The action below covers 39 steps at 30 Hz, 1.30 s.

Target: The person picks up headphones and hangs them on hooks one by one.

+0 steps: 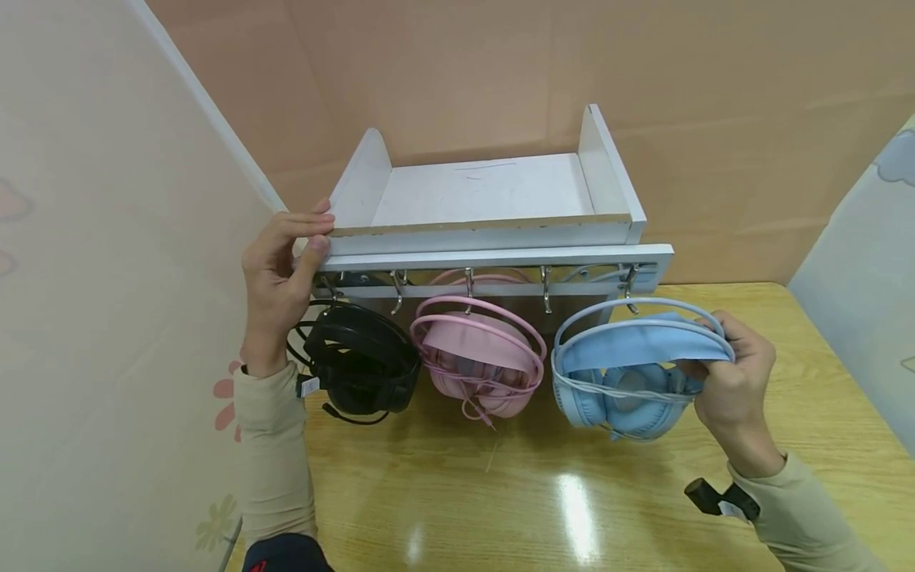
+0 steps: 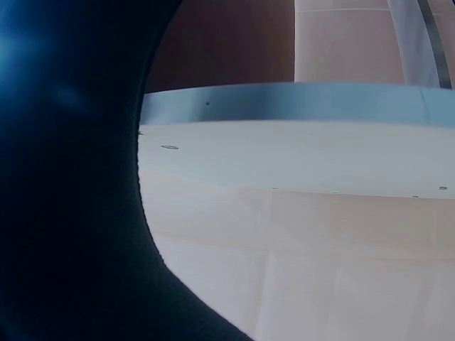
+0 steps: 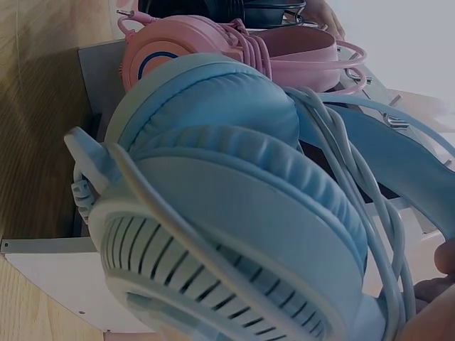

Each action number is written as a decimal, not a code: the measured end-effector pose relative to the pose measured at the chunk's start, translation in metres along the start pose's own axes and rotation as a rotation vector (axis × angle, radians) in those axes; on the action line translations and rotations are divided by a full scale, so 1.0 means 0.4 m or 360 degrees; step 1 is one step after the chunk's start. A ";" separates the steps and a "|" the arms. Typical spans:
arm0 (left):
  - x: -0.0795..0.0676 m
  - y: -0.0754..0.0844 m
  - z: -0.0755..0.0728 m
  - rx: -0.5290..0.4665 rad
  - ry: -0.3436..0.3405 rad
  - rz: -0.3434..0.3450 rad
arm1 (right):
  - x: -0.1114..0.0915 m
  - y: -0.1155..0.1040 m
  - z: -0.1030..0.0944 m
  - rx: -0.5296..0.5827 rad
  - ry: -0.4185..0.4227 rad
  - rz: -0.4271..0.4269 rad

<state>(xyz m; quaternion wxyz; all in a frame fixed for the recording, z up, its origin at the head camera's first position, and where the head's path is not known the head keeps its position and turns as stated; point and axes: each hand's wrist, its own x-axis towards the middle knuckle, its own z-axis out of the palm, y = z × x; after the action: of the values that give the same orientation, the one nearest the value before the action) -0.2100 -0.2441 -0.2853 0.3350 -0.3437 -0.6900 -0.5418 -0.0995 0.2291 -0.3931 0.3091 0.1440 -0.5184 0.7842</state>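
Note:
My right hand (image 1: 739, 381) grips the side of a light blue headset (image 1: 636, 338) by its headband. The headset's double arches reach up at the right-most hook (image 1: 631, 287); whether the hook bears its weight I cannot tell. Its cable is wound across the ear cups, which fill the right wrist view. At the other end, my left hand (image 1: 275, 274) holds the left corner of a white shelf rack (image 1: 493, 258), thumb in front and fingers on top. A black headset (image 1: 364, 357) and a pink headset (image 1: 482, 349) hang below the rack's hooks.
Two bare hooks, a left one (image 1: 396, 290) and a right one (image 1: 546, 290), flank the pink headset. The rack stands on a wooden table (image 1: 500, 508) against a brown back wall (image 1: 465, 71). Pale panels rise at the left (image 1: 121, 278) and right (image 1: 865, 262).

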 end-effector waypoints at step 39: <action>-0.008 0.007 -0.012 0.0009 -0.0054 -0.0019 | -0.054 -0.003 -0.040 -0.0578 -0.0318 -0.0062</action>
<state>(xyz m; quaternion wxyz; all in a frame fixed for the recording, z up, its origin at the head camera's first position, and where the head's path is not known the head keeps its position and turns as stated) -0.2054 -0.2485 -0.2854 0.3209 -0.3478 -0.6993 -0.5358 -0.0808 0.2366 -0.4106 0.2920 0.1730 -0.6765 0.6536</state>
